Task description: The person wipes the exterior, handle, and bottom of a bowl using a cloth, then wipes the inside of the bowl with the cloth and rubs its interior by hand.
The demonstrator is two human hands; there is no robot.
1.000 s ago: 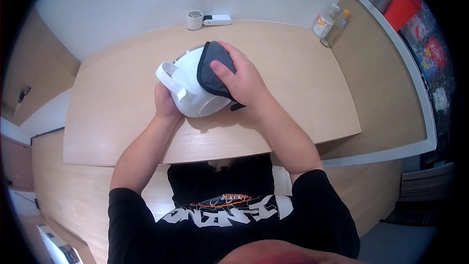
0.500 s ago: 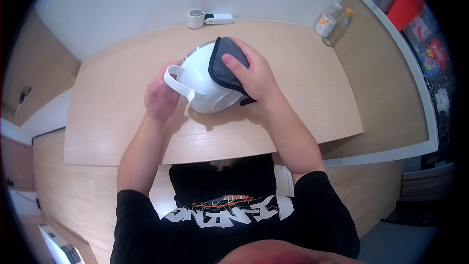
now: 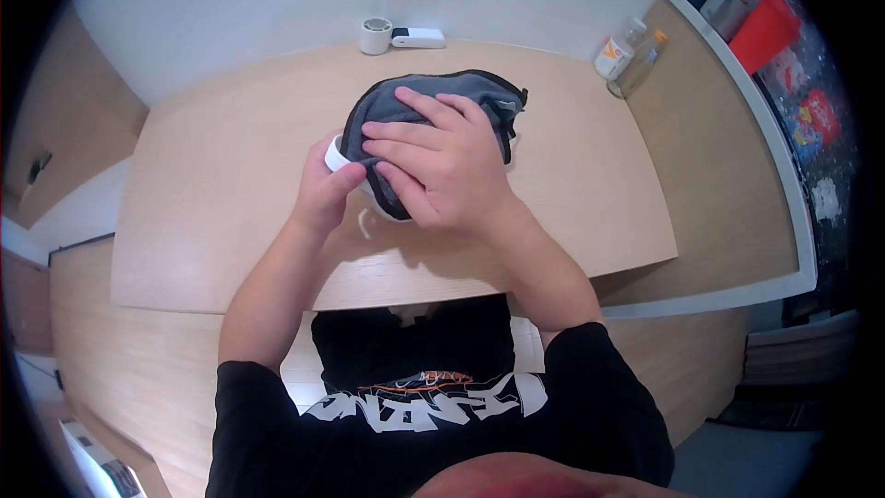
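One grey, black-edged cloth covers most of a white vessel, about midway between the worktop's front and back edges; the left hand grasps the vessel's handle side, the right hand lies spread-fingered on the cloth.

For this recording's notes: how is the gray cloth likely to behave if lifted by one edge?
The gray cloth would probably hang floppy, since it bends and creases beneath the right hand. Its black edging looks slightly thicker, so the rim may flex less. The matte, fabric-like surface suggests it would not be very slippery.
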